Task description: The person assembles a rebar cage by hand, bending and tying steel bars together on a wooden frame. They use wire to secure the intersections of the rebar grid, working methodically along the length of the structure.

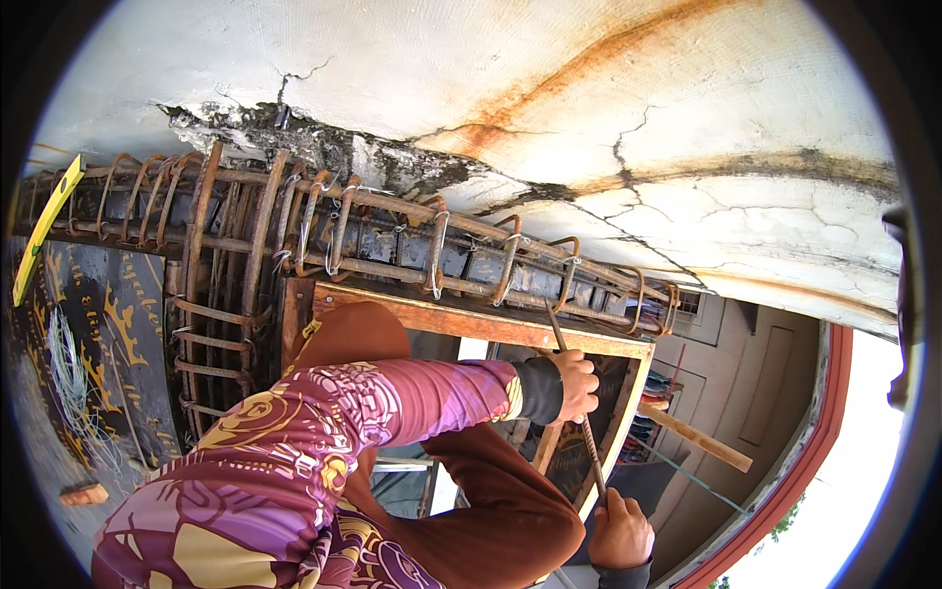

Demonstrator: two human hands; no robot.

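My left hand is closed around a thin ribbed steel rod, partway along it. Lower down, near its other end, my right hand grips the same rod. The rod slants up toward a rusty rebar cage, and its upper end meets the cage's lower bars; whether it hooks onto one, I cannot tell. Square stirrups ring the cage's long bars, with pale tie wire twisted at several crossings. A wooden frame runs just beneath the cage, above my hands. Part of my right forearm is out of view.
A cracked, rust-stained concrete slab lies close along the cage. Upright rebar crosses it at left. A yellow level, loose wire and a wooden piece are farther left. A timber juts out at right. My bent knees straddle the frame's lower side.
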